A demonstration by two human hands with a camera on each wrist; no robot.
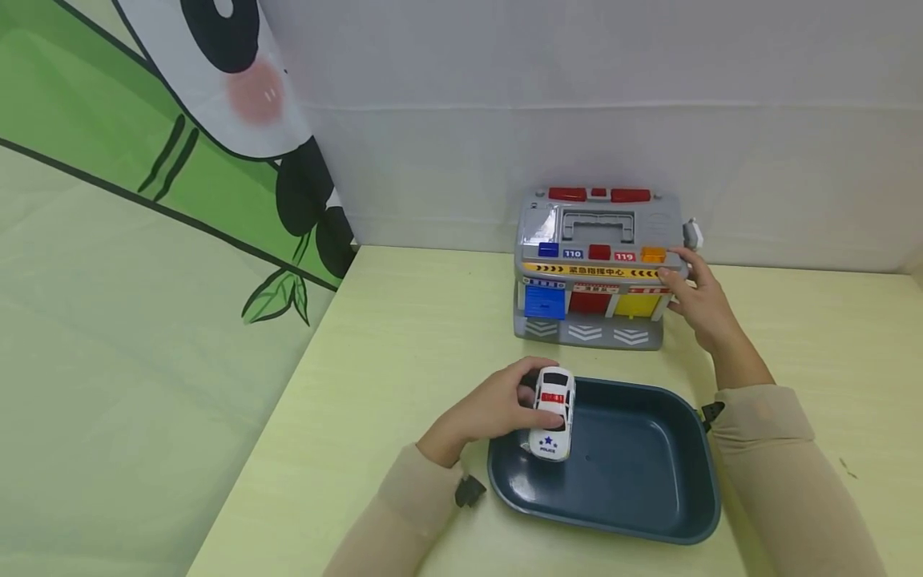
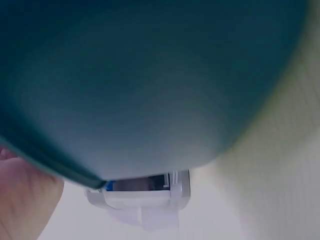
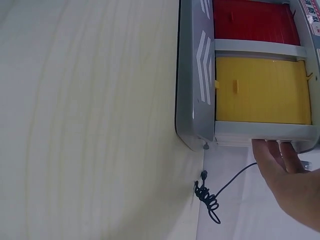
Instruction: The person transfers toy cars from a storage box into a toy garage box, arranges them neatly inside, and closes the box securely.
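Observation:
A white toy police car (image 1: 554,437), with a red roof patch and blue stars, is in my left hand (image 1: 486,409). The thumb lies across the car and the fingers go round its far side, over the left end of a dark blue tray (image 1: 627,481). My right hand (image 1: 703,308) holds the right side of a grey toy garage (image 1: 534,304), thumb on its front near the yellow strip. In the right wrist view, several fingers (image 3: 267,157) touch the side wall beside the yellow door (image 3: 262,90). The tray hides the car in the left wrist view.
The garage's blue door (image 1: 544,303) and red door (image 1: 590,301) are down, like the yellow one. Behind it hangs a pale cloth (image 1: 433,160). A coiled black cord (image 3: 207,197) is near the garage's side. The pale table (image 1: 404,320) carries everything.

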